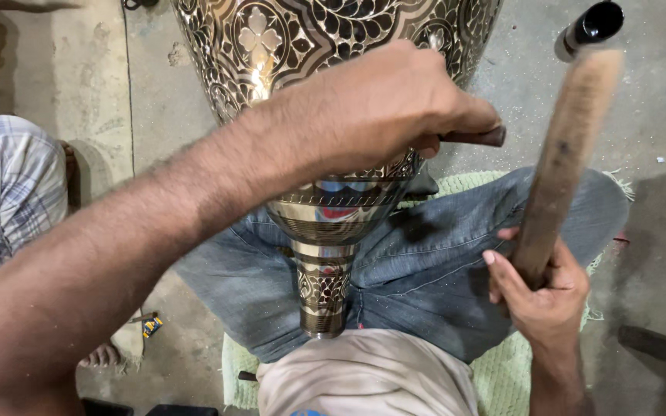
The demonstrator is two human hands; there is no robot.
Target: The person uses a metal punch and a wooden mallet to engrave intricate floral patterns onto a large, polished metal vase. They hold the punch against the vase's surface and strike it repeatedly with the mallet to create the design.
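Left hand (379,100) grips chisel (475,137) against engraved metal vase (325,208) braced on my lap | right hand (537,289) clenches wooden mallet (568,146) raised beside it

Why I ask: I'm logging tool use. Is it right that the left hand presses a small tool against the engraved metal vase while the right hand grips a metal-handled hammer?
Not quite. The head view shows the right hand gripping a hammer with a wooden handle, not a metal one. The rest stands: the left hand presses a small tool against the engraved metal vase.
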